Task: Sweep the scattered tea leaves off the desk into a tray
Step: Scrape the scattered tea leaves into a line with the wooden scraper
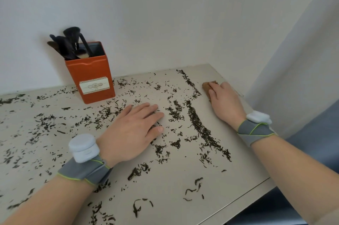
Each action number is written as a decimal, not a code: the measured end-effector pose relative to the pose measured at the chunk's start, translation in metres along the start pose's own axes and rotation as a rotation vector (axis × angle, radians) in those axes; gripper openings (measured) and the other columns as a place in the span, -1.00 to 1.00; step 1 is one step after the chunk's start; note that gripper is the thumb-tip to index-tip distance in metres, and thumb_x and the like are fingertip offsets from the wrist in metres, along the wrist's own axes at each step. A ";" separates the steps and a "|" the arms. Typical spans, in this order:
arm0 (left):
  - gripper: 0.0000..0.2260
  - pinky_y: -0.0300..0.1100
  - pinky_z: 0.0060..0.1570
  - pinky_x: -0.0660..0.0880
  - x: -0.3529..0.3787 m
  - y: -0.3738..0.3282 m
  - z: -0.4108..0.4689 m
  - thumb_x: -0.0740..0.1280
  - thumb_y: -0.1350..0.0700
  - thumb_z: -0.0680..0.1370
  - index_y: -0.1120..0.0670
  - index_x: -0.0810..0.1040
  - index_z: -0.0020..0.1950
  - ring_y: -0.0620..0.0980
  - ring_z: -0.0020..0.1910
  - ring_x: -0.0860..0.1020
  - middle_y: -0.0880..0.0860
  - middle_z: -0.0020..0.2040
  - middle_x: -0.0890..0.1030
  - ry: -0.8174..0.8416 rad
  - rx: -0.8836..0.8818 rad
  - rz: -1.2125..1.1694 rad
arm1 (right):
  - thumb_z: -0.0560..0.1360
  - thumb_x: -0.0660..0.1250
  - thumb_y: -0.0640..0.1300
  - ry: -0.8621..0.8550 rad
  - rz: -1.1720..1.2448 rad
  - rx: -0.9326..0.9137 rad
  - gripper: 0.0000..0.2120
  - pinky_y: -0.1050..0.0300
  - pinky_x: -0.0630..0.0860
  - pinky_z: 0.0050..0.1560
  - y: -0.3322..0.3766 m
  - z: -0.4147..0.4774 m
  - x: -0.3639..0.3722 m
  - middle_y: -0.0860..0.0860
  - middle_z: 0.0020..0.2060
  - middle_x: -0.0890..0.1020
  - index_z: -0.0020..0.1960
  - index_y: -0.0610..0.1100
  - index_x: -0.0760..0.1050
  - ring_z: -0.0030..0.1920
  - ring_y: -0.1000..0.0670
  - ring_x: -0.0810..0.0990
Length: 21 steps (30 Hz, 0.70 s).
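Observation:
Dark tea leaves (200, 129) lie scattered over the pale desk (174, 175), with a thicker curved line running from the back right toward the front. My left hand (132, 131) lies flat, palm down, on the desk among the leaves with its fingers straight. My right hand (224, 102) rests over a small brown wooden object (207, 86) near the desk's right edge. The fingers cover most of it, and how they hold it is not clear. No tray is in view.
An orange tin (90, 78) holding several dark brushes (70, 43) stands at the back left against the white wall. The desk's right and front edges (244, 197) run close by my right arm. Both wrists wear grey bands with white devices.

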<state>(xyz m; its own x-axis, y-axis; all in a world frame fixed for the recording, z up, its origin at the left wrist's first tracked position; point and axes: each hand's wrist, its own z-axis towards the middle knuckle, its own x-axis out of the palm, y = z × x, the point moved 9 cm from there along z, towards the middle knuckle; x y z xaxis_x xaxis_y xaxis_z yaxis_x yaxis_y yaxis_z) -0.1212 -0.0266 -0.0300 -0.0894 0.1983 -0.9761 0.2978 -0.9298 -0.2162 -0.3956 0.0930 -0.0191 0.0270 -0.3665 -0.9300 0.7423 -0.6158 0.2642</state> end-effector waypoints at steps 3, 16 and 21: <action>-0.47 0.09 0.63 -0.08 0.000 0.000 0.000 -0.09 -0.30 0.68 -0.21 0.15 0.64 -0.12 0.66 -0.06 -0.18 0.67 0.08 0.005 -0.003 -0.012 | 0.70 0.07 0.01 -0.021 -0.006 -0.057 -0.62 -0.04 0.47 -0.01 0.021 -0.006 0.005 -0.12 0.05 0.46 0.45 -0.07 0.41 0.00 -0.24 0.53; -0.48 0.09 0.63 -0.08 -0.003 -0.001 -0.003 -0.08 -0.28 0.69 -0.20 0.14 0.64 -0.12 0.66 -0.07 -0.17 0.68 0.07 0.010 -0.008 0.002 | 0.70 0.10 0.02 0.057 0.134 -0.230 -0.60 0.14 0.27 -0.07 0.056 -0.030 0.007 0.06 -0.03 0.40 0.52 0.03 0.37 -0.05 0.01 0.44; -0.48 0.11 0.62 -0.07 -0.003 -0.001 -0.002 -0.09 -0.28 0.69 -0.20 0.15 0.64 -0.10 0.66 -0.06 -0.16 0.68 0.07 0.008 -0.001 0.009 | 0.70 0.12 -0.01 -0.024 0.147 -0.160 -0.61 0.16 0.22 -0.03 0.030 0.002 -0.012 -0.02 -0.02 0.45 0.50 0.00 0.41 0.00 -0.04 0.43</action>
<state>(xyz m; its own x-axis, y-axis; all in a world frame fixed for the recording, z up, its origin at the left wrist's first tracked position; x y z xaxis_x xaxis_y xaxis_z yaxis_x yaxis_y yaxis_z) -0.1198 -0.0255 -0.0267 -0.0796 0.1924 -0.9781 0.2998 -0.9312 -0.2075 -0.3748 0.0776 0.0008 0.1279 -0.4619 -0.8777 0.8283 -0.4370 0.3507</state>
